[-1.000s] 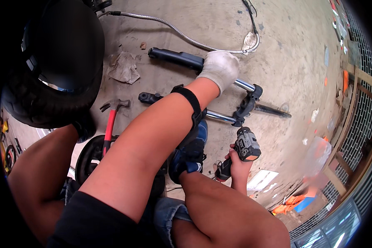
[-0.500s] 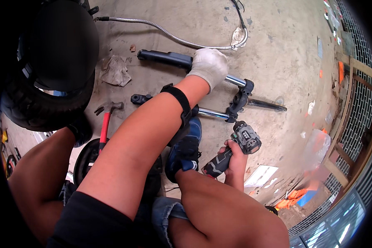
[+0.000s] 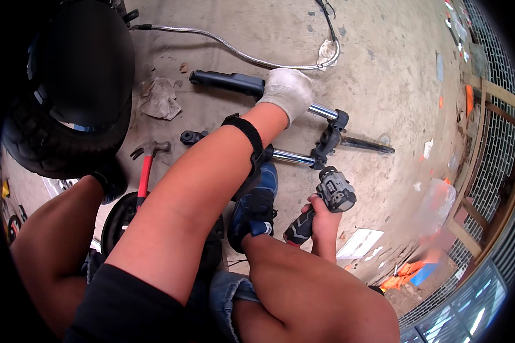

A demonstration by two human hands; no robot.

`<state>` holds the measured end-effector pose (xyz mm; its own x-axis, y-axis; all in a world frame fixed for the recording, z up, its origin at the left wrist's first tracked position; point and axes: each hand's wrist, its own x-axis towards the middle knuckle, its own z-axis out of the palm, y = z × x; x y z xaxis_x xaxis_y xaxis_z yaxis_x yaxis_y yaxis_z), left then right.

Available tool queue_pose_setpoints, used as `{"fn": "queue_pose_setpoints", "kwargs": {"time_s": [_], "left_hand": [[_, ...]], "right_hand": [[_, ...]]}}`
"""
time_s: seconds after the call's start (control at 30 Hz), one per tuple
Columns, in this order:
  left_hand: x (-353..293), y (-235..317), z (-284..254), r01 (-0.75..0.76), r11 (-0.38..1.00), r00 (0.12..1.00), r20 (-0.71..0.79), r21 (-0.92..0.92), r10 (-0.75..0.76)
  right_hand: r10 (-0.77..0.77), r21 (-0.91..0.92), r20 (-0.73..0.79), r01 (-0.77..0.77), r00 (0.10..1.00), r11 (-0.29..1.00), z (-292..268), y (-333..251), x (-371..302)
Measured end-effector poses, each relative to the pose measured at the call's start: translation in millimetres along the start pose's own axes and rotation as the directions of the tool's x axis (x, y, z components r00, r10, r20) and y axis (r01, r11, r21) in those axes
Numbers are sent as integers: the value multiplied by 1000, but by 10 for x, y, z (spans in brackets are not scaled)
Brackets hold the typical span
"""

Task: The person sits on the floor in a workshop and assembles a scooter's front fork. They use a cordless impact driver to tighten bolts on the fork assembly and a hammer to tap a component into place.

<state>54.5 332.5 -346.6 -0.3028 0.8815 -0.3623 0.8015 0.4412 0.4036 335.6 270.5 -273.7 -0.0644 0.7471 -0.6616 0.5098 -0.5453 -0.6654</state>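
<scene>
A motorcycle front fork lies on the concrete floor, with black lower legs (image 3: 226, 82), chrome tubes (image 3: 292, 156) and a dark clamp (image 3: 327, 143) joining them, a steering stem pointing right. My left hand (image 3: 292, 90), in a white knit glove, is closed around the farther leg where black meets chrome; its fingers are mostly hidden beneath. In my bare right hand (image 3: 324, 220) is a grey and black cordless drill (image 3: 336, 190), gripped by its handle. Its nose is close to the clamp's near end; whether they touch I cannot tell.
A red-handled claw hammer (image 3: 146, 166) lies left of my arm. Beyond it stands a black knobby tyre (image 3: 66, 146). A braided metal hose (image 3: 229, 47) runs across the floor behind the fork. A crumpled rag (image 3: 159, 99) and a white sheet (image 3: 360, 243) lie about. My shoe (image 3: 253, 208) is beside the near leg.
The drill in my right hand has turned slightly and shifted a little left. My left hand keeps its grip on the fork leg.
</scene>
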Motion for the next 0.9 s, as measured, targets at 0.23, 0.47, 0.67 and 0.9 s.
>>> {"fn": "queue_pose_setpoints", "kwargs": {"time_s": [0.23,0.47,0.67,0.9], "left_hand": [[36,13,17,62,997,998,17,-45,-61],[71,6,23,67,997,997,30,-46,-66],[37,-11,42,75,996,997,8,-38,-75],[-1,2,-1,4,999,999,-41,-43,-6]], "right_hand": [[-39,-82,40,43,998,996,-111,71,45],[-18,-136,83,29,996,990,-185,-34,87],[-32,-175,114,52,993,983,-163,-65,104],[-47,-237,120,75,992,969,-181,-93,69]]}}
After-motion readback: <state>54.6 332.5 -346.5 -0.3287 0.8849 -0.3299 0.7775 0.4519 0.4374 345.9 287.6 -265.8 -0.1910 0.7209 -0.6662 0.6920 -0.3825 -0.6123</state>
